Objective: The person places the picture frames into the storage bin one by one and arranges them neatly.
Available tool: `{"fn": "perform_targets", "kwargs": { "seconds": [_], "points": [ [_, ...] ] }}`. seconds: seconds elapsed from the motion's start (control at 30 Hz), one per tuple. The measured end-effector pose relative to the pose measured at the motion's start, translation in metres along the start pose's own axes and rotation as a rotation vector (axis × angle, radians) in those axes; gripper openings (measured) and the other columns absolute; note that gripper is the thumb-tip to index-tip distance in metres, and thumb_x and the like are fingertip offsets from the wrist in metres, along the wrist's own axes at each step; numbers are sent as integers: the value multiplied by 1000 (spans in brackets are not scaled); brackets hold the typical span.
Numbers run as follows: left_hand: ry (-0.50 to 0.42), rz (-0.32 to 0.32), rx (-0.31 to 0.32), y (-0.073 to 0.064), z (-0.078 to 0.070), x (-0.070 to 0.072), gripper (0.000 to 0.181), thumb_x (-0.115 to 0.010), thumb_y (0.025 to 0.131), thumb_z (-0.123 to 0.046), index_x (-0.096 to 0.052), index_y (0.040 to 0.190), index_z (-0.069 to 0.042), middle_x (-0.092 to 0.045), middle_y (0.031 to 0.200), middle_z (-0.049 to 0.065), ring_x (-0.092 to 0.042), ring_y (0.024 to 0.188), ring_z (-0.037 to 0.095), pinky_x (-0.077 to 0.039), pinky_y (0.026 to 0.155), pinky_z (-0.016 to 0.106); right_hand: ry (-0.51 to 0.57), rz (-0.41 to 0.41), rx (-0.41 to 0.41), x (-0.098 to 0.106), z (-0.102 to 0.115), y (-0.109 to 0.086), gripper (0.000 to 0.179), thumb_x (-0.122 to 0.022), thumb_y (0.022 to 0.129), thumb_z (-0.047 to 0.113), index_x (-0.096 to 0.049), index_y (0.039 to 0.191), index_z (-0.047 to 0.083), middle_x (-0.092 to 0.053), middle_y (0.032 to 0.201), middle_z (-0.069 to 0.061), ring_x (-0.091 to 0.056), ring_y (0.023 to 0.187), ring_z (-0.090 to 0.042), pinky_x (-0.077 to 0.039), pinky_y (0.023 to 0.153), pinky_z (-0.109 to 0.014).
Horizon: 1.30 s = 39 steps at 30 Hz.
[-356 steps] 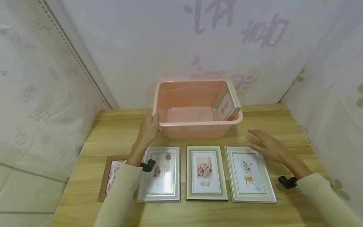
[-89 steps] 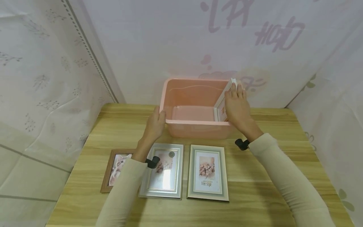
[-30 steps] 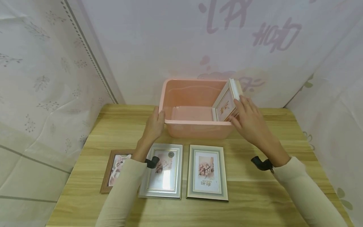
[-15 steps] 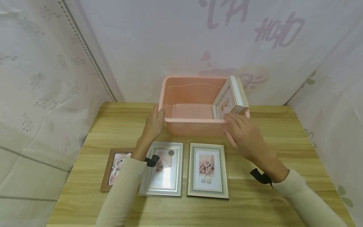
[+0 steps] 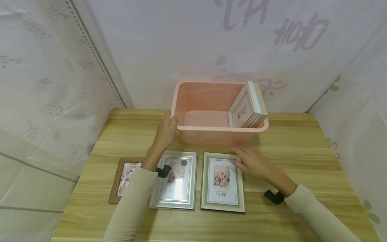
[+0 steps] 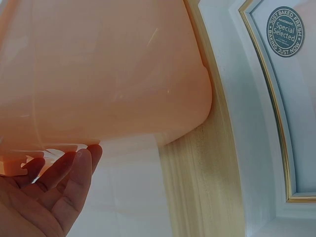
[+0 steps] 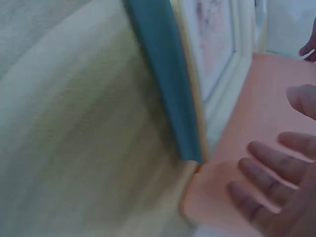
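Cream frame (image 5: 223,185) face-up, long axis and top toward pink tub (image 5: 211,136)

Pink rectangular tub (image 5: 220,136): upright, near far edge of table (image 5: 305,151); two pale frames (image 5: 249,105) stand tilted inside, right end. Pale-gold frame (image 5: 204,183), pink-flower print (image 5: 221,178): flat, face up, in front of tub.
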<state>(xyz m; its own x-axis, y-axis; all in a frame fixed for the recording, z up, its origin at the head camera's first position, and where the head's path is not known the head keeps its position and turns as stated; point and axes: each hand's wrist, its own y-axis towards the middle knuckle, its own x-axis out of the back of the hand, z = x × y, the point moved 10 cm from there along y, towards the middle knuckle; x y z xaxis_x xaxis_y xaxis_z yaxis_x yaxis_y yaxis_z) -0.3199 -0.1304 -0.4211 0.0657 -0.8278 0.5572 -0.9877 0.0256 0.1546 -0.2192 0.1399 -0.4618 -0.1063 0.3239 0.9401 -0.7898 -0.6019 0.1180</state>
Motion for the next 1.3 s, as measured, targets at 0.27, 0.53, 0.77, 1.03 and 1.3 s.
{"fn": "perform_targets", "kwargs": {
  "seconds": [0.27, 0.53, 0.77, 1.03, 1.3],
  "points": [
    [-28, 0, 2, -2, -1, 0, 47, -28, 102, -34, -50, 125, -1, -61, 101, 19, -55, 88, 32, -47, 79, 51, 238, 114, -153, -33, -31, -6, 66, -68, 93, 26, -41, 145, -6, -43, 148, -28, -45, 133, -44, -35, 109, -58],
    [-31, 6, -3, -1, -2, -1, 47, -26, 103, -35, -48, 127, 0, -57, 93, 13, -52, 80, 28, -45, 67, 41, 203, 105, -136, -40, -33, -3, 67, -73, 88, 25, -47, 140, -9, -46, 144, -29, -39, 137, -47, -28, 112, -62],
    [-38, -5, -3, -1, -1, -1, 43, -29, 103, -33, -51, 121, 0, -55, 90, 12, -49, 75, 27, -42, 61, 39, 162, 20, -119, -42, -35, 0, 40, -75, 84, 15, -63, 117, -3, -60, 122, -21, -52, 121, -43, -39, 103, -58],
    [-30, 5, 0, -2, 0, -3, 48, -28, 102, -35, -50, 124, 2, -56, 91, 14, -51, 77, 29, -44, 64, 40, 153, -5, -103, -40, -36, -1, 19, -76, 85, 13, -65, 99, 9, -59, 101, -4, -56, 99, -26, -46, 90, -47],
    [-15, 3, 11, -2, -1, -1, 47, -27, 102, -36, -50, 122, 0, -57, 94, 14, -52, 83, 30, -45, 71, 45, 249, 72, -155, -36, -41, -3, 23, -73, 89, 18, -61, 108, 13, -65, 95, 2, -58, 85, -12, -51, 76, -34]
  ]
}}
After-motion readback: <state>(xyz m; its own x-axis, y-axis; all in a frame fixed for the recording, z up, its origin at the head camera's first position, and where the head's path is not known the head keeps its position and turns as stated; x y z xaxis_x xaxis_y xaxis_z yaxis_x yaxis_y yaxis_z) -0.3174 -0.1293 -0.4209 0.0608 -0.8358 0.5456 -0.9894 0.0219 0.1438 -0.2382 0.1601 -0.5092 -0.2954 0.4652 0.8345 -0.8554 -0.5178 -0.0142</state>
